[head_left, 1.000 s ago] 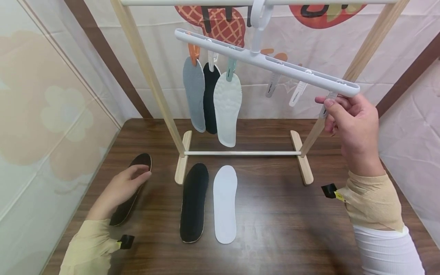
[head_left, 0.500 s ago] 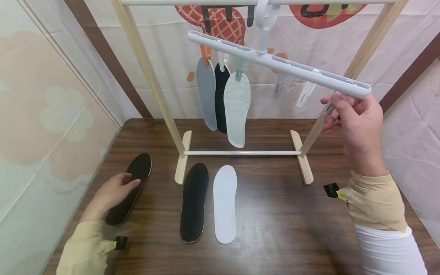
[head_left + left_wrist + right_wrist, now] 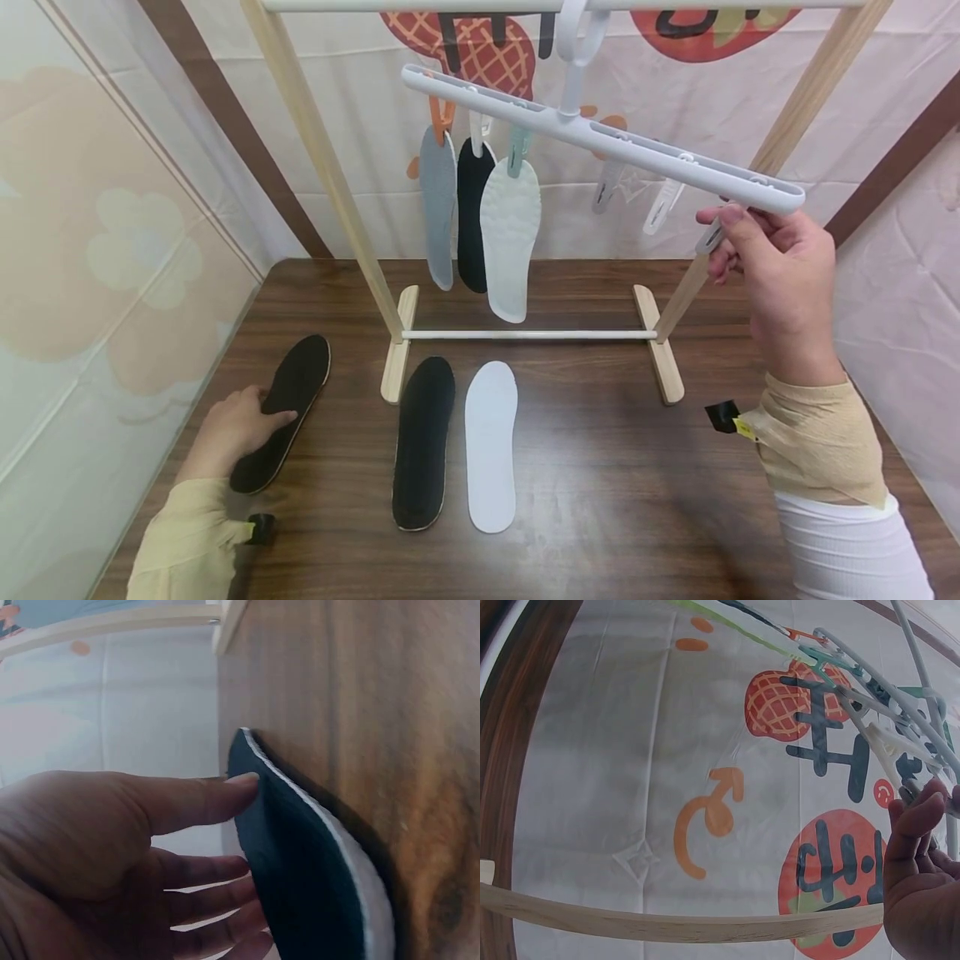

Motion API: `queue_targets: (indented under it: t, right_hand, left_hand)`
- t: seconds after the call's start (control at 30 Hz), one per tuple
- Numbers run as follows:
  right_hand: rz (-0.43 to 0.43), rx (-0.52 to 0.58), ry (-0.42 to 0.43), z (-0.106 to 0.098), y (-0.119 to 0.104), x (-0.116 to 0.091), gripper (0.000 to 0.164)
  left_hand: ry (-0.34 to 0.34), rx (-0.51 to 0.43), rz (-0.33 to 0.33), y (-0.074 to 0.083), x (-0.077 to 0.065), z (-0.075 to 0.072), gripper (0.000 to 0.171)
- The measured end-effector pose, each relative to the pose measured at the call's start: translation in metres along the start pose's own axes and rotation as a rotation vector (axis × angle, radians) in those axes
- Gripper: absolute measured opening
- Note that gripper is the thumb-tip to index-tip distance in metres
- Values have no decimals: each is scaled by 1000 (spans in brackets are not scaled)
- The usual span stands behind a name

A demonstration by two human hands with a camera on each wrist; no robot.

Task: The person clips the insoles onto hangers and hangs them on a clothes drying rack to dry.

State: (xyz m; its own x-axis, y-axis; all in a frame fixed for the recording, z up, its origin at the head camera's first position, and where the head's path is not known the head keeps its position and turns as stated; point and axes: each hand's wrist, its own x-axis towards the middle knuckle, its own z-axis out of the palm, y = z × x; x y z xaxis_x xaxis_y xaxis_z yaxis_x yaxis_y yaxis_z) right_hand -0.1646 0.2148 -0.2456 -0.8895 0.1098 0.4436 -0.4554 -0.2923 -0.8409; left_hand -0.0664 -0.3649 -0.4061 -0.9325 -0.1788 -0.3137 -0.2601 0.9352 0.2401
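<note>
My left hand (image 3: 243,425) is at a black insole (image 3: 296,375) lying at the left of the table. Its thumb reaches across the top while the fingers lie along the left edge; in the left wrist view the fingertips are right at the edge of the insole (image 3: 300,862). With thumb and fingers, my right hand (image 3: 783,267) pinches a grey clip (image 3: 710,239) under the right end of a tilted grey hanger (image 3: 622,146). Hanging from clips at its left are a grey insole (image 3: 438,208), a black one partly hidden, and a white insole (image 3: 510,242).
A second black insole (image 3: 423,450) and a white insole (image 3: 491,450) lie side by side at the table's middle. The hanger hooks on a wooden rack (image 3: 315,142) with a low white crossbar (image 3: 528,334). Two free clips, one white (image 3: 663,204), dangle right of the hanger's centre.
My left hand has moved down and left along the black insole, its fingers shifting to the left edge. The hanger swung right, then slightly back left, with my right hand still pinching its end clip.
</note>
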Motion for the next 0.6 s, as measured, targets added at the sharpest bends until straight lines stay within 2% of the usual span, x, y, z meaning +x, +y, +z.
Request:
queue_targets:
  t: [0.07, 0.3, 0.6]
  right_hand:
    - [-6, -9, 2, 0, 0, 0, 19]
    - [-8, -7, -12, 2, -1, -1, 19]
    - [-1, 9, -34, 3, -1, -2, 17]
  left_hand:
    - [-10, 6, -10, -1, 2, 1, 81]
    - [32, -39, -26, 2, 2, 2, 88]
    - [0, -104, -60, 5, -2, -1, 84]
